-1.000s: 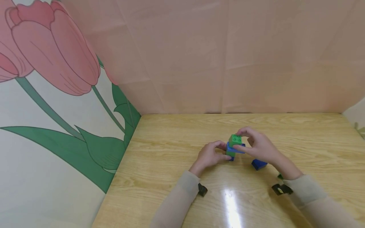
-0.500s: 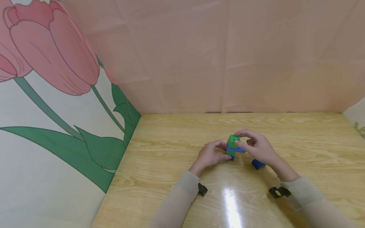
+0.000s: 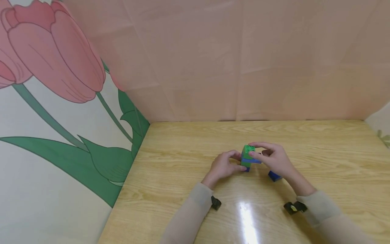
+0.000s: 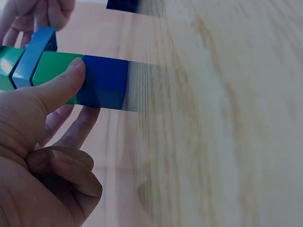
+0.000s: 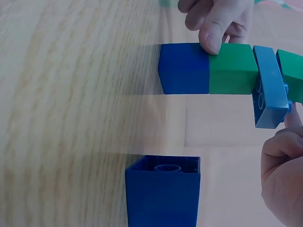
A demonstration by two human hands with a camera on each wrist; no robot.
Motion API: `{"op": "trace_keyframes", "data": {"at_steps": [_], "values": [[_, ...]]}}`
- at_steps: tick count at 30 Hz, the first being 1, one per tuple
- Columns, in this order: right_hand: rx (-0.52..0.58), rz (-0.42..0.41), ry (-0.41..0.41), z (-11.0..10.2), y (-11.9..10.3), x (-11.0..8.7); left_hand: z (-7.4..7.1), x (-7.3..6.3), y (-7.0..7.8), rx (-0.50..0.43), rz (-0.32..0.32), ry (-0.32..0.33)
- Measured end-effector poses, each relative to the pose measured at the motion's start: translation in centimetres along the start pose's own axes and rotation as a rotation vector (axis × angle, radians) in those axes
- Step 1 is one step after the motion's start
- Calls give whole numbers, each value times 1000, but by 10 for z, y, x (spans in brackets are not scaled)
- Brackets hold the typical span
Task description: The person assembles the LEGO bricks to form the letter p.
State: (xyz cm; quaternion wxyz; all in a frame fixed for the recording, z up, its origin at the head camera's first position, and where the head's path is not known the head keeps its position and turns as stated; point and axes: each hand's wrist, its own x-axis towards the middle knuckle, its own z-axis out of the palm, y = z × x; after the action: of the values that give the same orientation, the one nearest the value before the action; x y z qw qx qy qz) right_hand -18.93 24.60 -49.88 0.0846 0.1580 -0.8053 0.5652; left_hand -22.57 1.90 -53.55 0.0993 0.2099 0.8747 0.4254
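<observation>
On the far left is a wall with two big pink tulips (image 3: pixel 61 57) on it, one of them cut off by the edge. A pink sheet (image 3: pixel 195 61) hangs behind the wooden table (image 3: pixel 170 152).

Next comes one pale sleeve (image 3: pixel 189 213), with a small black thing (image 3: pixel 216 203) at its cuff. The left hand (image 3: pixel 224 166) grips the low part of a toy brick tower (image 3: pixel 246 163). Its thumb lies right where the two bottom bricks meet, and hides a bit of both.

The tower stands up on the table and has four parts. From the bottom they are a blue brick (image 5: pixel 184 68), a green brick (image 5: pixel 233 71), a thin blue plate (image 5: pixel 271 82) that sticks out to the right, and another green brick on top (image 3: pixel 246 151). I cannot tell if the top one is pushed all the way down.

The right hand (image 3: pixel 275 157) pinches that top brick with thumb and finger. The thumb covers some of its bumps.

Just right of the tower, one loose blue brick (image 3: pixel 274 176) lies on the table, its hollow side showing a ring inside. The right wrist view cuts it off. Last is the other pale sleeve (image 3: pixel 332 217), with a black thing (image 3: pixel 295 207) whose yellow mark is too small to read.
</observation>
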Motion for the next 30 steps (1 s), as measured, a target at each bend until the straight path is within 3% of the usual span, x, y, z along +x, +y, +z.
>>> {"op": "trace_keyframes", "data": {"at_steps": [26,30], "values": [[-96,-5,-22,4,-6,7,1,0,1,12,-21,-11],[-83,-21,-22,4,-25,5,0,0,1,13,-16,-10]]}}
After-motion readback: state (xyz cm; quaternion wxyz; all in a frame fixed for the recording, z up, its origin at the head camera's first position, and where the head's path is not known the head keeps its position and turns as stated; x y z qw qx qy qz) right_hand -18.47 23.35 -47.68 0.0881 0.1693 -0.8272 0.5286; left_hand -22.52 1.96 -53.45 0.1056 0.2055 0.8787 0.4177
